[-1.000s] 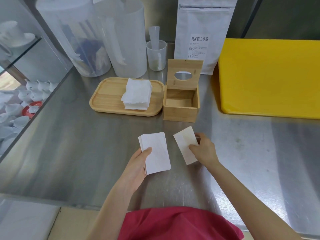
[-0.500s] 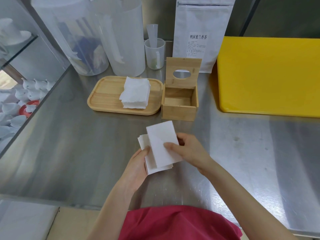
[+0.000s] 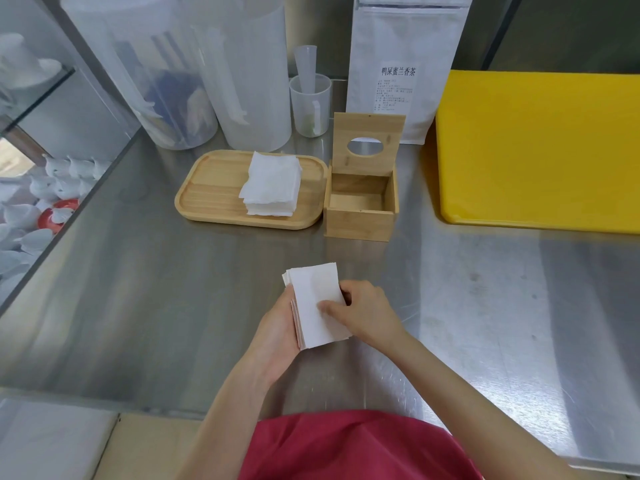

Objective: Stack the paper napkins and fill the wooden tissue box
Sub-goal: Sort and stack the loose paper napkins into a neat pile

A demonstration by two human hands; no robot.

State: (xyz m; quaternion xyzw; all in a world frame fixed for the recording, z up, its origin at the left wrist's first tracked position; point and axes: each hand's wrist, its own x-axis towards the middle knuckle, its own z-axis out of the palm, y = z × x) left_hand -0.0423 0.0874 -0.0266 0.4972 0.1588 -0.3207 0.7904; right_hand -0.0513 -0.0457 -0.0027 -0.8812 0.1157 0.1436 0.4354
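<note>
A small stack of folded white napkins [image 3: 313, 296] is held over the steel counter, near its front. My left hand [image 3: 277, 336] cups the stack from the left and below. My right hand [image 3: 363, 311] grips its right edge, thumb pressed on the top napkin. Further back stands the wooden tissue box [image 3: 360, 220], empty, its lid with an oval hole tilted up at the rear. Left of the box a wooden tray [image 3: 211, 192] carries a thicker pile of white napkins [image 3: 272, 185].
A yellow cutting board [image 3: 540, 150] lies at the back right. Behind the tray stand two tall translucent containers [image 3: 242, 74], a small measuring cup [image 3: 310, 105] and a white tea pouch [image 3: 405, 64]. A glass shelf with white crockery [image 3: 38, 199] borders the left side.
My right hand carried a single napkin from the counter leftward and laid it on the stack in my left hand; both hands now close on the squared stack.
</note>
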